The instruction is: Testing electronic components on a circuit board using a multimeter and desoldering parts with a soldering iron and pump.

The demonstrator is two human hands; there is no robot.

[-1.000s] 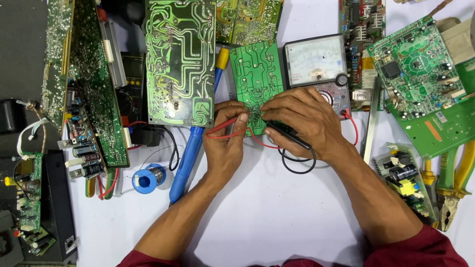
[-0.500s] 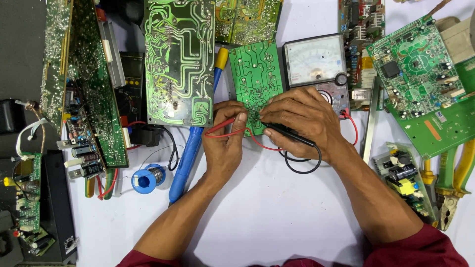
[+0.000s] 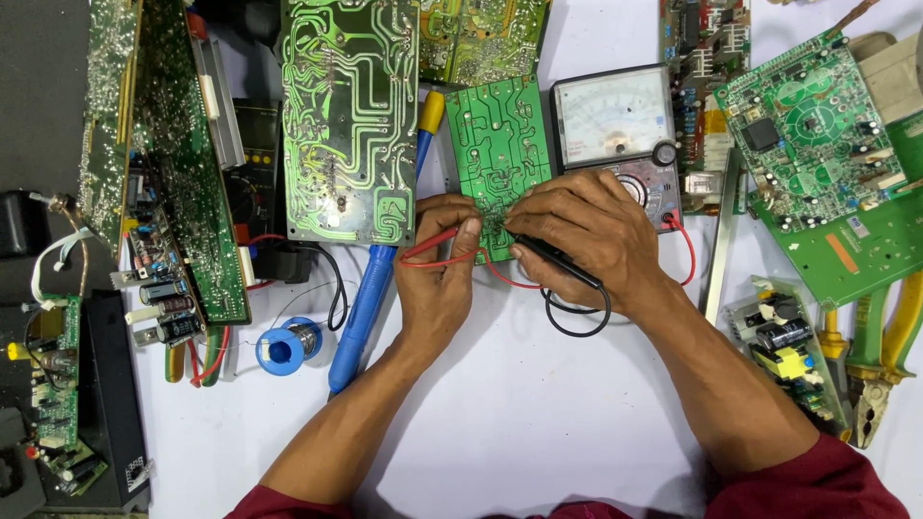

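Circuit board (image 3: pixel 495 144), small, green, solder side up, beside analogue meter (image 3: pixel 615 130). Your left hand (image 3: pixel 437 279) pinches red probe (image 3: pixel 433 242), right hand (image 3: pixel 586 235) pinches black probe (image 3: pixel 558 261); both tips on board. Probing in progress, reading apparently pending.

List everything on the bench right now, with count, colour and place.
small circuit board: 1, green, centre, under both hands
red probe: 1, in left hand
black probe: 1, in right hand
meter: 1, grey with a white dial, right of the small board
large circuit board: 1, green, top centre
soldering iron: 1, blue handle, left of left hand
solder spool: 1, blue, lower left
pliers: 1, green and yellow handles, right edge
table: 1, white
left hand: pinching red probe
right hand: gripping black probe
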